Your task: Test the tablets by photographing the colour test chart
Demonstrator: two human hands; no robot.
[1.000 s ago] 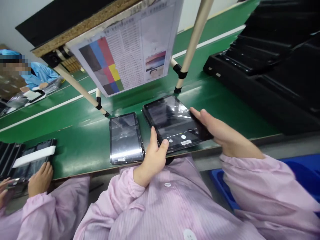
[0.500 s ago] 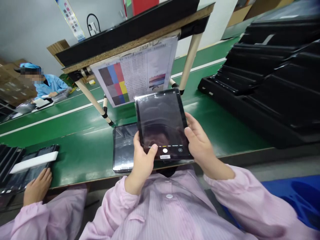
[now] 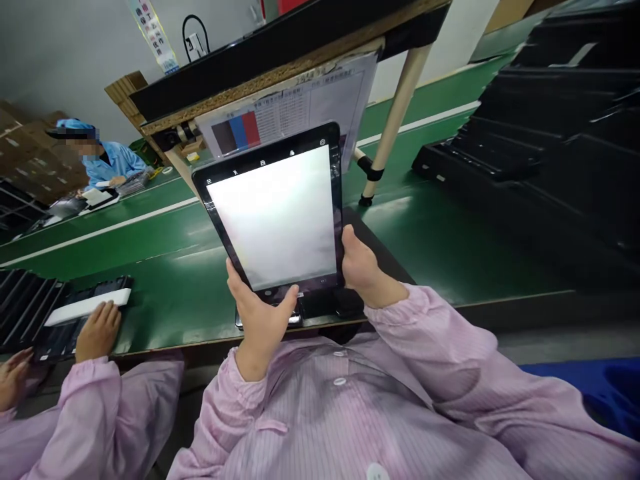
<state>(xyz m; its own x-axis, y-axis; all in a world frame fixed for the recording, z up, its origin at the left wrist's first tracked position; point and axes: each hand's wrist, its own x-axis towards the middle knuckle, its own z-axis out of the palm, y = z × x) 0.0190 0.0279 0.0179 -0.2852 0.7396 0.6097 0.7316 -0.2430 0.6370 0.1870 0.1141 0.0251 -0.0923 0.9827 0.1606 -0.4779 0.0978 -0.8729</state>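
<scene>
A black-framed tablet (image 3: 277, 217) is held up off the bench between my two hands, tilted, with a bright white picture filling most of its screen. My left hand (image 3: 263, 320) grips the lower left corner, its thumb along the bottom edge. On the lower right side, my right hand (image 3: 361, 263) is closed round the edge, thumb in front and fingers hidden behind. Beneath the tablet, part of another dark, glossy device (image 3: 294, 319) shows on the bench. Behind stands a printed chart sheet (image 3: 290, 110) with colour blocks, its lower part covered by the tablet.
The green bench (image 3: 465, 247) carries a stand of pale tubes (image 3: 400, 113) under a shelf. Stacked black trays (image 3: 550, 147) rise on the right. At left, a co-worker's hands (image 3: 99, 330) rest by black trays and a white strip (image 3: 89, 307). Another person (image 3: 107, 160) sits farther back.
The tablet has been raised and moved left, toward the chart. Its screen has gone from a dark camera view to bright white. The co-worker's second hand has come into view.
</scene>
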